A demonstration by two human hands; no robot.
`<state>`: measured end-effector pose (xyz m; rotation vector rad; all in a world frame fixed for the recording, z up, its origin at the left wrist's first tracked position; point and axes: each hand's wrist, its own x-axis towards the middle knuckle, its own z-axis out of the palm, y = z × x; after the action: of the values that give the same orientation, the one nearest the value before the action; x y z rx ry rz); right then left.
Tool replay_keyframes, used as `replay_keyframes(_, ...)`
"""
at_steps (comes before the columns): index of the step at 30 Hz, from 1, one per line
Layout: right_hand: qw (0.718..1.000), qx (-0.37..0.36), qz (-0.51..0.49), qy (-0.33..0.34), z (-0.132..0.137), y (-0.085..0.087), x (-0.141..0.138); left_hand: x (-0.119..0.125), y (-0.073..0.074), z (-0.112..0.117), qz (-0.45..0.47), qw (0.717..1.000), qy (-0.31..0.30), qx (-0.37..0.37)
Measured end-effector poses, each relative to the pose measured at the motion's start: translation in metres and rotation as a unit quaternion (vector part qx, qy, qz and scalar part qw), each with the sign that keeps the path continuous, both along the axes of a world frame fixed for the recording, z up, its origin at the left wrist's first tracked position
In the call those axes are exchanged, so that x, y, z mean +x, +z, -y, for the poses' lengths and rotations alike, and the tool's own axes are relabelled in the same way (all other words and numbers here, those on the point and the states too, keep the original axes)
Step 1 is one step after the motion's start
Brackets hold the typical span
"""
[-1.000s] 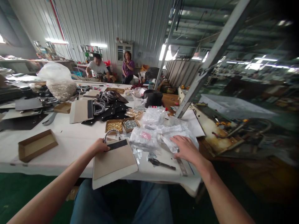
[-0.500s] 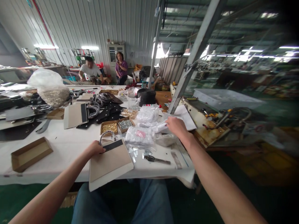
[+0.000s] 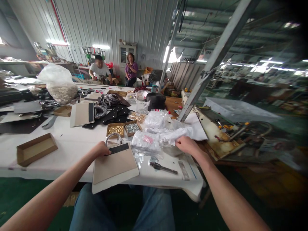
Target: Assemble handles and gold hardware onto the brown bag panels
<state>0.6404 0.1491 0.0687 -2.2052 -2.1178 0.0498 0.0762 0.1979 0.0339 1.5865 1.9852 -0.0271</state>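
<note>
My left hand [image 3: 101, 149] grips a beige bag panel [image 3: 115, 166] at its dark top strip, beside a curved grey handle [image 3: 113, 136]. The panel tilts over the table's front edge. Over on the right, my closed right hand [image 3: 185, 144] pinches the edge of a thin white plastic sheet [image 3: 176, 134]; its fingertips are partly hidden. Clear plastic bags [image 3: 146, 139] lie to the left of that hand. A dark-handled tool [image 3: 163, 167] and several small metal plates [image 3: 140, 160] rest on the white cloth between my hands.
Small boxes hold gold fittings [image 3: 115, 129] and silver fittings [image 3: 132, 127]. An open cardboard tray [image 3: 37, 149] sits at left, and stacked panels [image 3: 82, 114] lie farther back. A slanting metal post [image 3: 211, 67] and a machine [image 3: 221, 141] stand at right. Two people are beyond the table.
My right hand has come down toward me, drawing the white plastic sheet with it. The left hand still holds the bag panel in nearly the same place. The view has shifted slightly.
</note>
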Motion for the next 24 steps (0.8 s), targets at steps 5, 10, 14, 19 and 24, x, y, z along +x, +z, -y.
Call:
replay_keyframes(5, 1.0, -0.001, -0.005, -0.008, -0.026, -0.017, -0.007, 0.0, 0.0, 0.004, 0.0, 1.0, -0.006, 0.009)
replay_keyframes(10, 0.997, -0.037, 0.017, -0.069, -0.053, -0.025, -0.007, -0.001, 0.002, 0.007, 0.004, 1.0, -0.009, 0.012)
replay_keyframes(14, 0.994, -0.083, -0.007, -0.064, -0.065, -0.025, 0.002, -0.002, 0.005, 0.008, 0.005, 1.0, -0.01, 0.011)
replay_keyframes(19, 0.991, -0.115, -0.05, -0.041, -0.065, -0.03, 0.011, -0.003, 0.006, 0.008, 0.01, 1.0, -0.01, 0.009)
replay_keyframes(24, 0.992, -0.105, -0.065, -0.037, -0.061, -0.035, 0.009, -0.004, 0.005, 0.008, 0.008, 1.0, -0.006, 0.022)
